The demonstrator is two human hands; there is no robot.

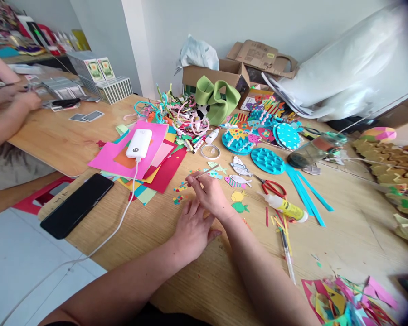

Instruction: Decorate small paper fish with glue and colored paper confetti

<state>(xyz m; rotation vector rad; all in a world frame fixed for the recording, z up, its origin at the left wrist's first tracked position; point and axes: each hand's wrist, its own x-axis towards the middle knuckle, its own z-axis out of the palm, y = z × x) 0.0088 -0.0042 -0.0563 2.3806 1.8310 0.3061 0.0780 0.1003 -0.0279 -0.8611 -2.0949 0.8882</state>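
Observation:
My right hand (pixel 211 194) pinches a thin stick (pixel 206 171); its exact kind is unclear. One end of it points down at small coloured paper dots (pixel 178 199) on the table. My left hand (pixel 192 230) lies palm down just below, its fingers stretched toward the dots and partly hidden by the right hand. Beyond my fingers is a dotted blue paper fish (pixel 213 174). To the right lie a striped paper fish (pixel 237 181), a yellow paper fish (pixel 237 196) and a green paper fish (pixel 240 207).
Red-handled scissors (pixel 274 188), a glue bottle (pixel 288 208) and a pen (pixel 287 256) lie right. A white power bank (pixel 139 144) rests on coloured paper (pixel 102 158), its cable crossing near a black phone (pixel 77 206). Another person's hands (pixel 27 100) are at the left table.

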